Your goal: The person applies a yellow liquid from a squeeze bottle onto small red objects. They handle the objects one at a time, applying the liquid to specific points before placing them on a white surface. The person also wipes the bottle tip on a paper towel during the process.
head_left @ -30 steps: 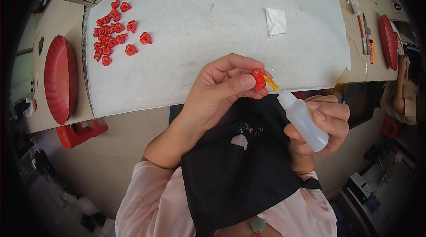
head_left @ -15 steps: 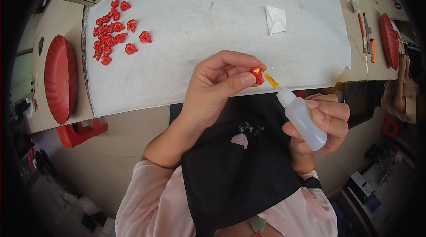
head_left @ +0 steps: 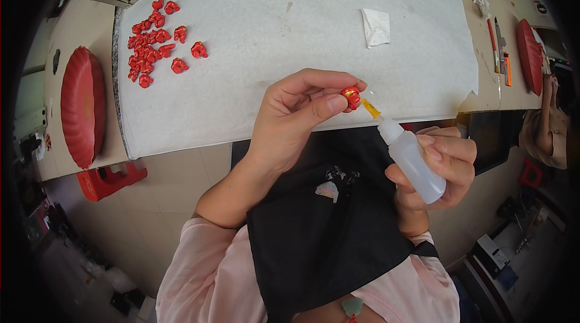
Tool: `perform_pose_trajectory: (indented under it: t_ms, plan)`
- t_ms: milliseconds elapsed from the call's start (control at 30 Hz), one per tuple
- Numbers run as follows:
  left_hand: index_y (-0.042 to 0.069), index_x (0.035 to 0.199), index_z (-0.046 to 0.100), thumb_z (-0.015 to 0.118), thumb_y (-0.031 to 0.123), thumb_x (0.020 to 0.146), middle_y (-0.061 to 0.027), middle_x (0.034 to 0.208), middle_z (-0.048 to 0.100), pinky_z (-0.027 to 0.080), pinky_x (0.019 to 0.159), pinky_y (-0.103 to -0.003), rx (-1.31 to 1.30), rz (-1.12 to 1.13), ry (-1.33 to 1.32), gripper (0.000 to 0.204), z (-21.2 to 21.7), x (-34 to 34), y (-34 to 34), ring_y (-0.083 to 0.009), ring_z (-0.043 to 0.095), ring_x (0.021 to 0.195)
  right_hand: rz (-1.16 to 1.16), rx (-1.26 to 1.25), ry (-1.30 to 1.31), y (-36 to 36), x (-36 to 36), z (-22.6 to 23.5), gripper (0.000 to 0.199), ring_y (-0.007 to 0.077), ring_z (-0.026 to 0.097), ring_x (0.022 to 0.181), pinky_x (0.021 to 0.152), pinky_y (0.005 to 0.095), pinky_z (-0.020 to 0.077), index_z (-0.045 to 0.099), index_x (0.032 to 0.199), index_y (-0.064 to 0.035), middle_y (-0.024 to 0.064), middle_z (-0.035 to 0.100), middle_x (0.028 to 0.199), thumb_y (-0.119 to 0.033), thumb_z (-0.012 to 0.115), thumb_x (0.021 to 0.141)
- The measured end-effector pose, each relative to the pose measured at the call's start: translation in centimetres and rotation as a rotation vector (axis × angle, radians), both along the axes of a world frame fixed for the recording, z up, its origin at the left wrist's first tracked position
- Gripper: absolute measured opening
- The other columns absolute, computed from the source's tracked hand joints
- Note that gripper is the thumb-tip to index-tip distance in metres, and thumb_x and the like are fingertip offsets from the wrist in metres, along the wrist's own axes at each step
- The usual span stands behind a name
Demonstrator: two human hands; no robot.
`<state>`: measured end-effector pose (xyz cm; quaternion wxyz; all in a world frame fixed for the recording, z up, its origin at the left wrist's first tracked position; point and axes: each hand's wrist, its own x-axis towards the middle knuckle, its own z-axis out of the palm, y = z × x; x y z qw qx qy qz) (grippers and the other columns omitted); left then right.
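My left hand pinches a small red figurine with gold marks between thumb and fingertips, just above the near edge of the table. In my right hand is a white, translucent squeeze bottle, tilted up to the left. Its yellow nozzle tip points at the figurine and is at or very near its right side; whether they touch is hard to tell. Several similar red figurines lie grouped at the left of the white paper sheet.
A folded white tissue lies on the sheet. Red fluted trays stand at the left and right. Brushes and an orange-handled tool lie on the right. Below the table at left is a red stool. Another person's arm shows far right.
My left fingers have turned the figurine slightly, so its gold mark faces differently. The bottle has shifted only a touch to the right.
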<state>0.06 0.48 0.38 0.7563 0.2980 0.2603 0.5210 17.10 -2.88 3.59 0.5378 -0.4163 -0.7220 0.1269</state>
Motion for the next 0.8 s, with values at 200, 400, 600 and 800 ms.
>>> perform_pose_trajectory:
  t_ms: [200, 400, 600, 800]
  plan:
    - [0.000, 0.099, 0.054, 0.054, 0.002, 0.080, -0.0149, 0.100, 0.057, 0.042, 0.082, -0.029, 0.013, 0.013, 0.008, 0.020, -0.1, 0.0, 0.1, -0.0179, 0.054, 0.093, 0.003, -0.022, -0.002, 0.0, -0.1, 0.0, 0.045, 0.0153, 0.051, 0.065, 0.056, 0.0239, 0.0445, 0.050, 0.093, -0.0076, 0.0061, 0.048, 0.081, -0.026, 0.076, 0.062]
    - [0.001, 0.101, 0.054, 0.055, 0.005, 0.081, -0.0121, 0.095, 0.059, 0.045, 0.076, -0.027, -0.041, 0.019, -0.076, 0.020, -0.3, 0.1, 0.2, -0.0139, 0.056, 0.083, -0.004, -0.027, 0.046, 0.0, 0.4, 0.0, 0.046, 0.0165, 0.052, 0.067, 0.059, 0.0253, 0.0445, 0.048, 0.092, -0.0068, 0.0085, 0.048, 0.082, -0.026, 0.077, 0.062]
    - [0.002, 0.103, 0.052, 0.050, 0.008, 0.084, -0.0140, 0.096, 0.056, 0.046, 0.072, -0.027, -0.180, -0.029, -0.264, 0.019, -0.5, -0.6, 0.8, -0.0165, 0.056, 0.079, 0.110, -0.111, 0.283, 3.1, 1.2, 0.2, 0.042, 0.0187, 0.056, 0.075, 0.064, 0.0271, 0.0480, 0.045, 0.094, -0.0042, 0.0127, 0.051, 0.094, -0.005, 0.074, 0.064]
    - [0.003, 0.105, 0.054, 0.050, 0.006, 0.085, -0.0129, 0.099, 0.057, 0.046, 0.075, -0.027, -0.182, -0.043, -0.406, 0.021, -1.1, -1.8, 1.2, -0.0152, 0.057, 0.081, 0.234, -0.499, 0.215, 14.2, 0.2, 1.7, 0.027, 0.0152, 0.055, 0.087, 0.067, 0.0257, 0.0485, 0.045, 0.098, -0.0001, 0.0096, 0.052, 0.094, 0.000, 0.059, 0.074]
